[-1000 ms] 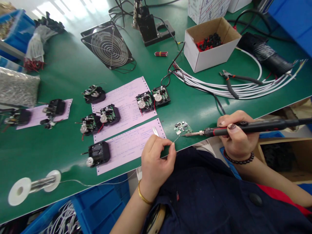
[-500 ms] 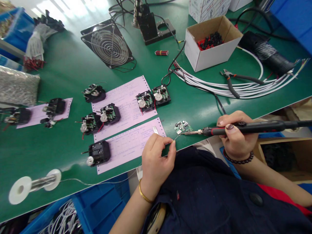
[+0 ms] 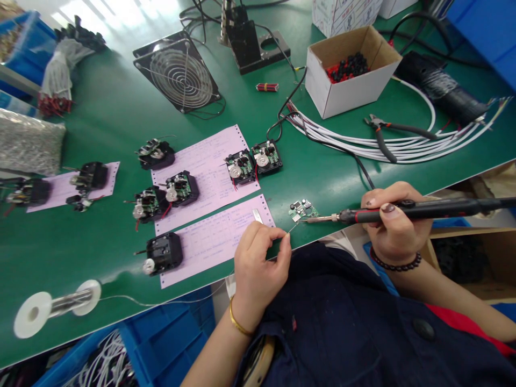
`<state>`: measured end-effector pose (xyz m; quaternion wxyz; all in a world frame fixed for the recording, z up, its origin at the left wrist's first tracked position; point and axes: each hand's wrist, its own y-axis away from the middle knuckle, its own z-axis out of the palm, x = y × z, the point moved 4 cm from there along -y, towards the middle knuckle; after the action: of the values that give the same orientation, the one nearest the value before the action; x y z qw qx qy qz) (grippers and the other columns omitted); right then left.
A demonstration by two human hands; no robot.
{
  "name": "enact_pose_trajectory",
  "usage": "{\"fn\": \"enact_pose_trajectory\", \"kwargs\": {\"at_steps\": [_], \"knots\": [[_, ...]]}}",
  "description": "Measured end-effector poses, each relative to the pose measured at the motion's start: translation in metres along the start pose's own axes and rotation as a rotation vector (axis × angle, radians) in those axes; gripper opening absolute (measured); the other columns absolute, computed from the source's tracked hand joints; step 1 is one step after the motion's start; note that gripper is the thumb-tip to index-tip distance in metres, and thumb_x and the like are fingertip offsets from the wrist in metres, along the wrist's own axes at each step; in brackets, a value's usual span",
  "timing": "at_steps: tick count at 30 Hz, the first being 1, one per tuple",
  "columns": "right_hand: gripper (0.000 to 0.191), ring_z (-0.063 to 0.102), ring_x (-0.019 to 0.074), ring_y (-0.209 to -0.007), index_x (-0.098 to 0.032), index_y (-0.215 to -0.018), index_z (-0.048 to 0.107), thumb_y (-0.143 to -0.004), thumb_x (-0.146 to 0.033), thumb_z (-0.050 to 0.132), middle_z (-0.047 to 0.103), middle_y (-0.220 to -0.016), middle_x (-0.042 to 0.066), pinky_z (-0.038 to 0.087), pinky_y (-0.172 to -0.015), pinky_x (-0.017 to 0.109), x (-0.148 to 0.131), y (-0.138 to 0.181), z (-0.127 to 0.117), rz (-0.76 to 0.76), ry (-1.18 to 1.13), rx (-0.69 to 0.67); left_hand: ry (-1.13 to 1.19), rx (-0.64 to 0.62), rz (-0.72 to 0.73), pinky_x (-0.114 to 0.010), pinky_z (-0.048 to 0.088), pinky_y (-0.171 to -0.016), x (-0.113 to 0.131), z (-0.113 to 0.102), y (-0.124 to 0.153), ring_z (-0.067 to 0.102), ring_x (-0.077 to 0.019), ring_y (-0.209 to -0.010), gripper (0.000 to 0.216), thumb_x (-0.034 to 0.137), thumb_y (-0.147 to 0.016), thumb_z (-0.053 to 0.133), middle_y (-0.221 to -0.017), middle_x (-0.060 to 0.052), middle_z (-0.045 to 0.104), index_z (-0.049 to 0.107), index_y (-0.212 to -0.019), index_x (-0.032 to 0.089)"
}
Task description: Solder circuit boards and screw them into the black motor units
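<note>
A small green circuit board [image 3: 300, 209] lies near the front edge of the green table. My right hand [image 3: 397, 223] grips a black soldering iron [image 3: 415, 210], its metal tip at the board's lower edge; whether the tip touches the board I cannot tell. Pinched between the thumb and forefinger of my left hand [image 3: 262, 255] is a thin solder wire [image 3: 293, 228], its free end pointing up to the same edge. The wire trails back behind that hand to a white solder spool [image 3: 60, 306] at the lower left.
Several black housings with boards [image 3: 183, 188] sit on and beside pink printed sheets [image 3: 205, 156]. Behind them stand a fan [image 3: 181, 72] and an iron stand [image 3: 258, 48]. A white box [image 3: 350, 80], white cables [image 3: 350, 142] and cutting pliers [image 3: 379, 126] lie to the right.
My right hand and the soldering iron have shifted slightly right, so the tip sits a little farther from the solder wire's end. My left hand is almost still.
</note>
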<state>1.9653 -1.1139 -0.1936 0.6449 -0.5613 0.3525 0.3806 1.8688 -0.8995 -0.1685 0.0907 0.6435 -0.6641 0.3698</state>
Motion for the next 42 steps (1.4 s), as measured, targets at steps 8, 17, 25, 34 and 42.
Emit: {"fn": "enact_pose_trajectory", "kwargs": {"at_steps": [8, 17, 25, 34, 42], "knots": [[0.011, 0.050, 0.0161, -0.051, -0.020, -0.075, 0.070, -0.085, -0.024, 0.067, 0.053, -0.065, 0.000, 0.033, -0.043, 0.033, 0.0015, 0.0035, 0.0002, -0.063, -0.106, 0.009, -0.017, -0.021, 0.005, -0.030, 0.038, -0.067, -0.0002, 0.0019, 0.0007, 0.051, -0.0162, -0.073, 0.014, 0.011, -0.092, 0.063, -0.074, 0.001, 0.054, 0.058, -0.083, 0.020], [0.012, 0.054, 0.0170, -0.056, -0.021, -0.078, 0.072, -0.088, -0.023, 0.066, 0.056, -0.069, 0.003, 0.036, -0.046, 0.035, -0.0003, 0.0046, 0.0011, -0.081, -0.054, -0.025, -0.016, -0.026, -0.005, -0.031, 0.038, -0.068, 0.0004, 0.0022, -0.0004, 0.050, -0.0162, -0.074, 0.014, 0.011, -0.092, 0.063, -0.075, 0.000, 0.054, 0.058, -0.082, 0.019], [0.012, 0.053, 0.0162, -0.055, -0.021, -0.079, 0.073, -0.088, -0.023, 0.066, 0.057, -0.070, 0.003, 0.037, -0.045, 0.035, -0.0018, 0.0045, 0.0024, -0.102, -0.043, -0.025, -0.013, -0.030, -0.006, -0.031, 0.038, -0.068, -0.0003, 0.0030, -0.0007, 0.051, -0.0161, -0.074, 0.013, 0.011, -0.092, 0.063, -0.075, 0.001, 0.055, 0.059, -0.083, 0.019], [0.012, 0.055, 0.0167, -0.058, -0.021, -0.079, 0.073, -0.088, -0.021, 0.065, 0.059, -0.071, 0.003, 0.039, -0.049, 0.035, -0.0013, 0.0048, 0.0014, -0.095, -0.039, -0.038, -0.016, -0.044, -0.016, -0.031, 0.039, -0.068, -0.0015, 0.0043, 0.0008, 0.052, -0.0169, -0.075, 0.012, 0.012, -0.093, 0.063, -0.076, 0.000, 0.057, 0.060, -0.084, 0.019], [0.012, 0.049, 0.0148, -0.051, -0.021, -0.078, 0.072, -0.087, -0.025, 0.065, 0.056, -0.068, 0.001, 0.033, -0.043, 0.033, 0.0000, 0.0054, 0.0013, -0.068, -0.067, -0.009, -0.015, -0.024, -0.001, -0.031, 0.038, -0.067, -0.0008, 0.0029, 0.0000, 0.051, -0.0160, -0.072, 0.013, 0.011, -0.093, 0.063, -0.074, 0.001, 0.055, 0.059, -0.084, 0.020]]}}
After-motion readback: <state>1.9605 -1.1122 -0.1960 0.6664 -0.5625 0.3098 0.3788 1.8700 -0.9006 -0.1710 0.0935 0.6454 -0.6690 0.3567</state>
